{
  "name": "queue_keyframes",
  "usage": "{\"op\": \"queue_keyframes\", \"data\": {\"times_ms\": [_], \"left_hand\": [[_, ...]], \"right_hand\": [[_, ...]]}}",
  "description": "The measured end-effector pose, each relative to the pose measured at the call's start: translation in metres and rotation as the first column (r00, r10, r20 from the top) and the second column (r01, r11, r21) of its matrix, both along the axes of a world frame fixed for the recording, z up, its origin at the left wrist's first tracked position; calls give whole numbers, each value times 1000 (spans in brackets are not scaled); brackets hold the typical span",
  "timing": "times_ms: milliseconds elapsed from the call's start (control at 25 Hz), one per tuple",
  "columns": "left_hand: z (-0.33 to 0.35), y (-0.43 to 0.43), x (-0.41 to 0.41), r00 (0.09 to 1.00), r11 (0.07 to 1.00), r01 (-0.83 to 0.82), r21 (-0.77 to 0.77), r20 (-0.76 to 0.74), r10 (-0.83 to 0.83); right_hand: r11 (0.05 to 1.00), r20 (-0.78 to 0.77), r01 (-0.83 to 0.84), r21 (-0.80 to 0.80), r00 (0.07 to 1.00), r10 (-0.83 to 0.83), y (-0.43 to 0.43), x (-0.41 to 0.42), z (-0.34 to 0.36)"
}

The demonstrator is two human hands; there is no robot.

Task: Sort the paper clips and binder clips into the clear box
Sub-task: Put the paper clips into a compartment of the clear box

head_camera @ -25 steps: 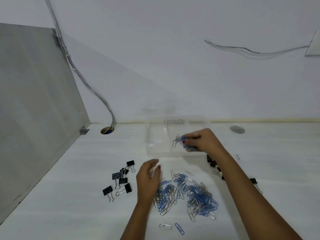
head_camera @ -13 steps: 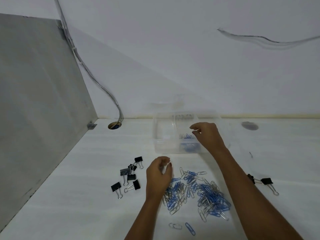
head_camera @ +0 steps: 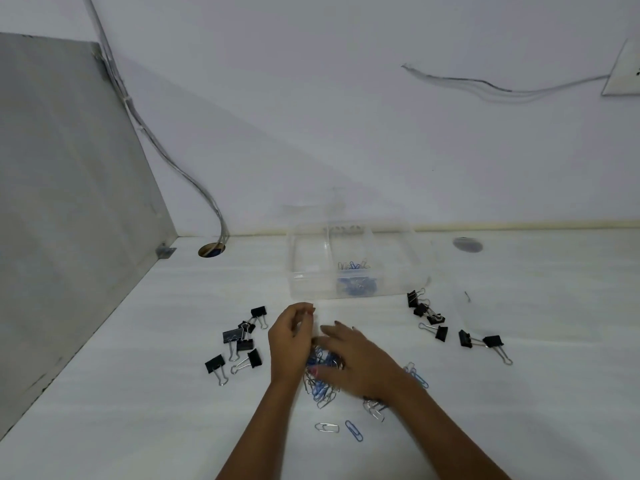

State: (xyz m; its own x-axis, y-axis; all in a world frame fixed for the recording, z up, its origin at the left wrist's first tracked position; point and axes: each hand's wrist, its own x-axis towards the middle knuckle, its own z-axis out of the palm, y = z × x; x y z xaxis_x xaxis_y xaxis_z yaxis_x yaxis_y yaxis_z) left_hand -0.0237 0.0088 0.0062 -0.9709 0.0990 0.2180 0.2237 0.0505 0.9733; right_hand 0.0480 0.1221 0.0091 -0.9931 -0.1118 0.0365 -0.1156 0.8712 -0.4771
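Right hand (head_camera: 360, 358): down flat over the paper clip pile (head_camera: 320, 382), palm down, fingers spread and reaching toward ten o'clock; whether anything is pinched underneath, cannot tell.
Left hand (head_camera: 291, 341): just beside the right, at nine o'clock of the pile, fingers curled loosely inward with the tips close together; whether a clip sits between them, cannot tell.
Paper clip pile: blue and silver clips heaped on the white table (head_camera: 138, 393), mostly covered by both hands, with strays peeking out at four o'clock of the right wrist.
Two loose clips: a silver clip (head_camera: 326, 427) and a blue clip (head_camera: 354, 430) lie side by side at six o'clock of the pile, apart from it.
Clear box (head_camera: 353, 261): sits at twelve o'clock of the hands, near the wall; a small batch of blue and silver clips (head_camera: 353, 265) lies in its middle compartment, the left compartment looks bare.
Left binder clips (head_camera: 242, 341): black cluster at nine o'clock of the left hand, on the table.
Right binder clips (head_camera: 436, 320): black scatter at two o'clock of the right hand, trailing out to three o'clock, near the box's right corner.
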Motion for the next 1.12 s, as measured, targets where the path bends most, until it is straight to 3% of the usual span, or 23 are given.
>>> {"op": "queue_keyframes", "data": {"times_ms": [160,360,520,640,720,800,840,960,1040,1120], "left_hand": [[-1,0,0,1000,1000,-1,-28,-15,0],[-3,1,-1,998,990,27,-137,-52,-34],[-1,7,5,999,980,13,-196,-39,-21],[13,20,-4,996,971,54,-231,-62,-70],[17,26,-12,989,957,98,-273,-83,-125],[9,28,-16,982,921,122,-369,-87,-165],[2,29,-17,980,898,120,-423,-97,-176],[-10,28,-17,977,890,88,-447,-134,-164],[-7,26,-20,992,938,77,-339,-70,-106],[-5,22,-22,997,977,83,-196,11,-82]], "right_hand": [[993,-76,-83,82,993,89,9,15,0],[999,-221,34,28,975,-27,39,17,0],[966,-169,215,-145,956,-238,44,-1,22],[800,-37,380,-463,894,-446,60,-23,53],[592,84,397,-701,871,-485,72,-42,72],[422,133,389,-819,844,-520,79,-65,84],[448,103,403,-798,824,-558,80,-77,86],[774,-156,451,-444,812,-562,80,-109,78],[859,-181,440,-263,852,-492,80,-122,70],[881,-168,430,-198,870,-463,79,-124,67]]}}
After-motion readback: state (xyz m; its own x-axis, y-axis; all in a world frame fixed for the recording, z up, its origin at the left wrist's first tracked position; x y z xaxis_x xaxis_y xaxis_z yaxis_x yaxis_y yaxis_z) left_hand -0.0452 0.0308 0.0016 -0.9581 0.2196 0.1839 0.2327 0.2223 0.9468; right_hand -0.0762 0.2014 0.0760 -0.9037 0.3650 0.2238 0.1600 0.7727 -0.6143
